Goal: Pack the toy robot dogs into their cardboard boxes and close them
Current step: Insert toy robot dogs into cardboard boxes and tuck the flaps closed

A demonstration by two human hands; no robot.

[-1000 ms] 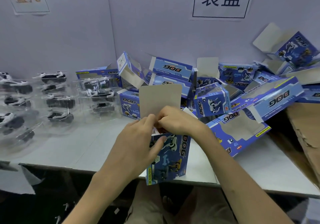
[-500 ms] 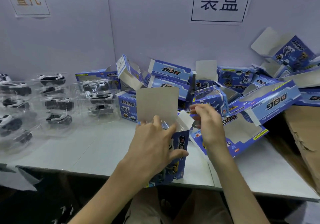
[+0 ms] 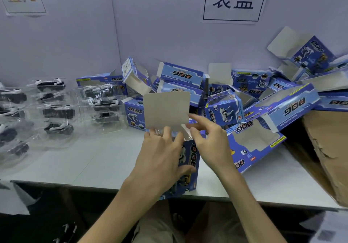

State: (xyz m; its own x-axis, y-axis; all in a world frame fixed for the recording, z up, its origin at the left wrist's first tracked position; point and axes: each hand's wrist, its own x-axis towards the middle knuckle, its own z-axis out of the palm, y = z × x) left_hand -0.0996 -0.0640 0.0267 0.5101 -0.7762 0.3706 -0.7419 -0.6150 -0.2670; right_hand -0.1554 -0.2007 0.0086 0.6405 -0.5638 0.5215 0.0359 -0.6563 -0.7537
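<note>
A blue DOG box (image 3: 191, 165) stands upright at the table's front edge, its grey lid flap (image 3: 166, 109) raised straight up. My left hand (image 3: 162, 160) grips the box from the left, fingers over its top edge and thumb across the front. My right hand (image 3: 208, 139) hovers at the box's top right corner, fingers loosely extended by the flap's edge and a small side flap; whether they touch is unclear. The box's inside is hidden. Toy robot dogs in clear plastic trays (image 3: 58, 111) lie at the left.
A heap of empty open blue boxes (image 3: 263, 111) fills the back and right of the grey table (image 3: 94, 163). A brown cardboard carton (image 3: 331, 148) sits at the far right. Paper signs hang on the wall behind.
My right hand left the box top, swung out to the right, and has come back to the top right corner. The left hand kept its hold on the box.
</note>
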